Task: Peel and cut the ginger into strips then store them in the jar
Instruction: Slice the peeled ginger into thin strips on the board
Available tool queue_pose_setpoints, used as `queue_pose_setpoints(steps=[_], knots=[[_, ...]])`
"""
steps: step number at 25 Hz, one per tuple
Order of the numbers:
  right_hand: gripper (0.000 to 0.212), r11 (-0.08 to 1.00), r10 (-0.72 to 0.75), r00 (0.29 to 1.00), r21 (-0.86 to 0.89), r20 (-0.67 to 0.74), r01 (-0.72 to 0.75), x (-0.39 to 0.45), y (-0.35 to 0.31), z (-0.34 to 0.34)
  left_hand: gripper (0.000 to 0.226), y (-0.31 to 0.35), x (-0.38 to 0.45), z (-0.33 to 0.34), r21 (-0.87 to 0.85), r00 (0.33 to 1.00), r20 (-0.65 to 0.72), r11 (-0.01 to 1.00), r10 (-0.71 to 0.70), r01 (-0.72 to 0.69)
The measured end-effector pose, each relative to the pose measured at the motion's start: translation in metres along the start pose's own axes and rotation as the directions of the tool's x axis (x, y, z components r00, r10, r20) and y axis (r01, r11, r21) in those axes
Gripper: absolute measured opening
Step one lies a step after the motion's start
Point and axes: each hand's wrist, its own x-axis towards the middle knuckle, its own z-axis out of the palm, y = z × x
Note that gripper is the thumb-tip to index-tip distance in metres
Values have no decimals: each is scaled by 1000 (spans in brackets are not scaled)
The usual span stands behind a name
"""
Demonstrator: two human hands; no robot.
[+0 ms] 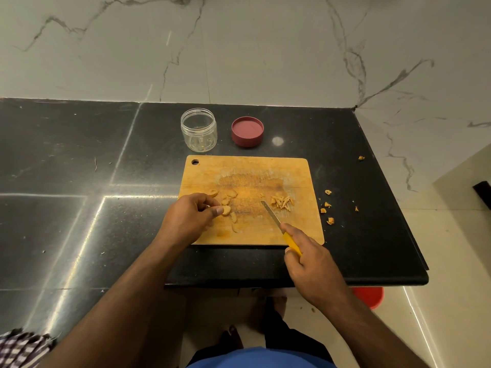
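Both hands work over a worn rectangular wooden cutting board (247,171) that lies on a black polished stone counter (79,155), seen from the head camera. The left hand (190,217) hovers at the board's near left part with its fingers curled, thumb and fingertips pinching a pale round ginger slice (226,210). More peeled ginger slices (225,197) lie scattered just beyond and beside that hand, one near the board's left edge and a few thin bits closer to the near edge. The right hand (310,258) is wrapped around the yellow handle of a small knife (276,221), index finger stretched along the top of the handle; the narrow steel blade slants up and leftwards across the board, its tip close to a small heap of cut ginger strips (282,202) on the board's right part. Blade and heap look just apart, though contact is hard to judge.

Behind the board, a clear round plastic jar (198,130) stands upright and open, with only a few tiny flecks at its bottom. Its dark red round lid (247,132) rests just to the right, well apart from the jar, inner side up. Curled brown ginger peels (328,205) are strewn on the counter right of the board, one farther off near the counter's right edge. Marble-patterned wall tiles (239,49) rise behind the counter.
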Motion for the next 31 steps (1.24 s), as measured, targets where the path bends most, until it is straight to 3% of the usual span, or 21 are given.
queue_pose_setpoints(steps=[4,14,24,31], knots=[[52,1000,13,1000,9,-4,-13,-1,0,0,31,-3,2,-2,-56,998,57,998,-14,17],[53,999,36,999,14,-3,-36,-4,-1,-6,13,9,6,11,-98,998,39,995,41,-37],[52,997,70,998,19,1,-70,-5,-3,-14,30,47,30,56,272,960,216,934,175,-232],[52,995,97,995,32,17,-97,-4,-6,-16,36,43,36,61,398,974,103,889,202,-227]])
